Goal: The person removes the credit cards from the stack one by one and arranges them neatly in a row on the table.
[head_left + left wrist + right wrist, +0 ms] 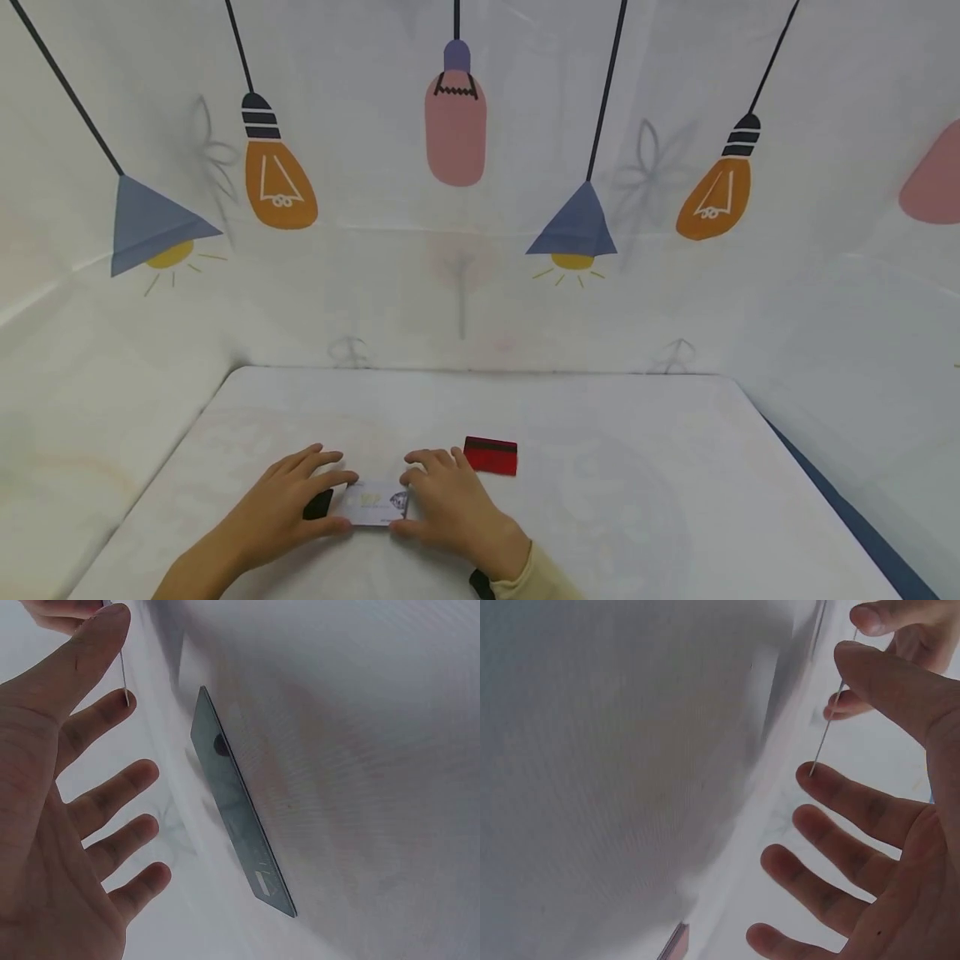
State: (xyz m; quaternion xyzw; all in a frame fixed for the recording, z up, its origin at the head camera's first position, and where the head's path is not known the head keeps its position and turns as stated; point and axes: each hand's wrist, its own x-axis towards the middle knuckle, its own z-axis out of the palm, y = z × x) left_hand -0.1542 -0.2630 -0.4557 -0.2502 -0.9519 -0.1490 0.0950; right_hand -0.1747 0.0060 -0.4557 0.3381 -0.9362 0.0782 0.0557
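Note:
A white card [372, 505] with a small dark emblem at its right end is held a little above the table between both hands. My left hand [288, 504] pinches its left end between thumb and index finger. The right hand [453, 508] pinches its right end the same way. From the right wrist the card [826, 739] shows edge-on, as a thin line between thumb and index finger. The other fingers of both hands are spread. Below the left hand a dark card [236, 806] lies on the table, partly hidden in the head view.
Just beyond the right hand lies a red card [495, 458] with a black stripe. A dark object [480, 583] shows partly under the right sleeve [536, 575]. The white table [637, 467] ends at a pale cloth wall [360, 283] printed with lamps.

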